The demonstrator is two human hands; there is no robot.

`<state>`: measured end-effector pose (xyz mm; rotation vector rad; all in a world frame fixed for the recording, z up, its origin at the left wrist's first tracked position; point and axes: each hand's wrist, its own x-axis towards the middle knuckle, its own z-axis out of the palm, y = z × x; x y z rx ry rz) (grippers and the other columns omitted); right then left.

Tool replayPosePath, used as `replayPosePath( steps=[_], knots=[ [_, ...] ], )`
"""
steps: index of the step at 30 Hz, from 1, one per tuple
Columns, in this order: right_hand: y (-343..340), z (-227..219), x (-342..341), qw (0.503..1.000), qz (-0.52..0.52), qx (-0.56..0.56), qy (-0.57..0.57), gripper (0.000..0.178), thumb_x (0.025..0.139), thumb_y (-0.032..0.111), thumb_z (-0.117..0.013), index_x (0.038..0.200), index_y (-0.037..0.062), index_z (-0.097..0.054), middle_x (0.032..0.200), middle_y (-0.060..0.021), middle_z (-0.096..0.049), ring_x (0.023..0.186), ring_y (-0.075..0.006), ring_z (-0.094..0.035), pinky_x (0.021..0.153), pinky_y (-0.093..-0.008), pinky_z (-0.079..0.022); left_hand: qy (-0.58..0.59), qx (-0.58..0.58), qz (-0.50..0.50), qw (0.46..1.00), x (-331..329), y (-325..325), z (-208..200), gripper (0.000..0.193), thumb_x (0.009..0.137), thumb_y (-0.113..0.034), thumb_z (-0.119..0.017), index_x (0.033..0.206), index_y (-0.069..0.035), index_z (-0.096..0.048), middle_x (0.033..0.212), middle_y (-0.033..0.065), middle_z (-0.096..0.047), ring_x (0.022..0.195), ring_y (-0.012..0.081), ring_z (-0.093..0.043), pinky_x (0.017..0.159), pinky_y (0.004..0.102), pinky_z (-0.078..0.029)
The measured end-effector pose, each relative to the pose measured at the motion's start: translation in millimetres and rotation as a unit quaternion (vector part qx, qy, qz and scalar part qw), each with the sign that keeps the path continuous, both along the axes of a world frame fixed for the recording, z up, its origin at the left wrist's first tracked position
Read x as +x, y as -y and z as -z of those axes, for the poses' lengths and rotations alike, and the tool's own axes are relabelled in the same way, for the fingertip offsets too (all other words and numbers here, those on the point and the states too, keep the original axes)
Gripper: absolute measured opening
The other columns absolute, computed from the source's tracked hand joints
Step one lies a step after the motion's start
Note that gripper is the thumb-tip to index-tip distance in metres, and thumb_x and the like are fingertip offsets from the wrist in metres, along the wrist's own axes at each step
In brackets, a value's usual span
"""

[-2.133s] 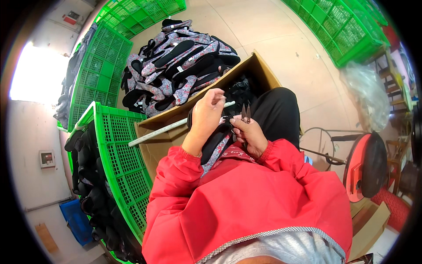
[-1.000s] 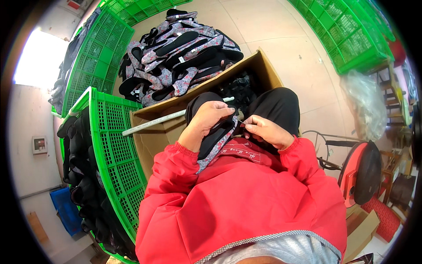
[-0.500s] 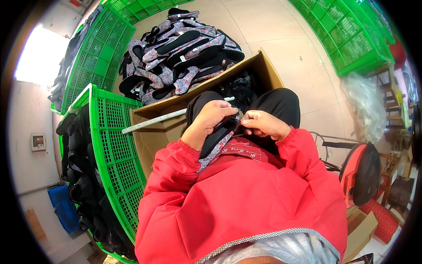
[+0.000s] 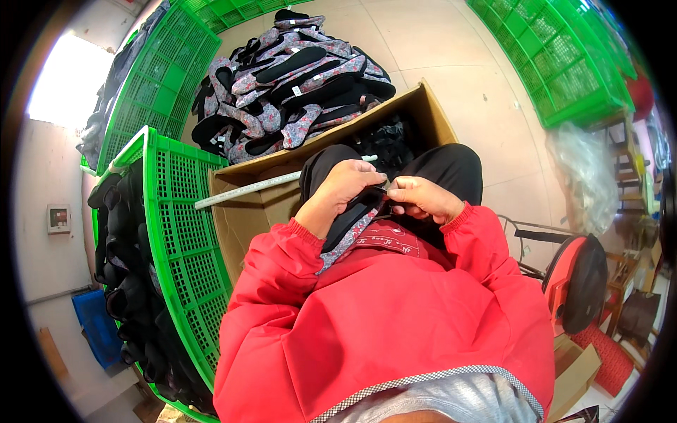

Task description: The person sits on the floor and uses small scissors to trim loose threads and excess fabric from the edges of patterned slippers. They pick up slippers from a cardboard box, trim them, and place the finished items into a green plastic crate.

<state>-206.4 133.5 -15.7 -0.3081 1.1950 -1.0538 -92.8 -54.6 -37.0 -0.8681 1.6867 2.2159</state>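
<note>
Over my lap, my left hand (image 4: 343, 185) is closed on a floral cloth shoe (image 4: 350, 238) with a black lining. Its wrist end points toward my red smock, and its far end lies under my fingers. My right hand (image 4: 426, 197) pinches close beside the left fingertips, at the far end of the shoe. Something small and dark shows between the two hands, too small to make out. Beyond my knees, a cardboard box (image 4: 438, 116) holds black pieces (image 4: 388, 144). A white rod (image 4: 257, 186) lies across the box.
A heap of floral shoes (image 4: 296, 84) lies on the tiled floor past the box. Green crates (image 4: 185, 240) stand at my left, the nearest full of black shoes (image 4: 130, 282). Another green crate (image 4: 557, 63) is at far right, above a clear plastic bag (image 4: 585, 176). A red-and-black round stool (image 4: 578, 282) stands at my right.
My hands stay at nearly the same place on the shoe, with only a slight shift of the fingers. The whole view has tilted a little.
</note>
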Motion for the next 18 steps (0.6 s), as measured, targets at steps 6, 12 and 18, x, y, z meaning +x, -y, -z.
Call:
replayPosePath(
  steps=[6,12,18],
  knots=[
    [-0.8,0.4,1.2,1.0,0.013,0.001,0.003,0.015,0.102,0.026,-0.057,0.097,0.0117,-0.057,0.077,0.0011,-0.056,0.05,-0.0002,-0.031,0.043,-0.0168,-0.021,0.007,0.006,0.005,1.0,-0.9,-1.1,-5.8,0.012,0.089,-0.01,-0.071,0.087,0.002,-0.069,0.079,0.003,-0.066,0.069,0.01,-0.06,0.064,0.0252,-0.049],
    [-2.1,4.1,0.0,1.0,0.017,-0.003,0.009,0.015,0.101,0.027,-0.058,0.097,0.0122,-0.057,0.077,0.0014,-0.055,0.049,-0.0001,-0.03,0.043,-0.017,-0.02,-0.002,0.018,-0.01,1.0,-0.4,-1.4,3.6,0.015,0.086,-0.012,-0.073,0.082,0.002,-0.07,0.077,0.0047,-0.068,0.066,0.0107,-0.06,0.062,0.0259,-0.047],
    [-3.1,8.2,1.1,1.0,0.028,0.004,0.01,0.016,0.101,0.027,-0.06,0.099,0.0115,-0.059,0.075,0.0017,-0.055,0.049,-0.0001,-0.03,0.043,-0.0173,-0.02,-0.001,0.004,-0.014,1.0,-0.4,-2.8,2.4,0.015,0.086,-0.012,-0.073,0.082,0.002,-0.07,0.076,0.0043,-0.067,0.067,0.0103,-0.06,0.062,0.0256,-0.047]
  ],
)
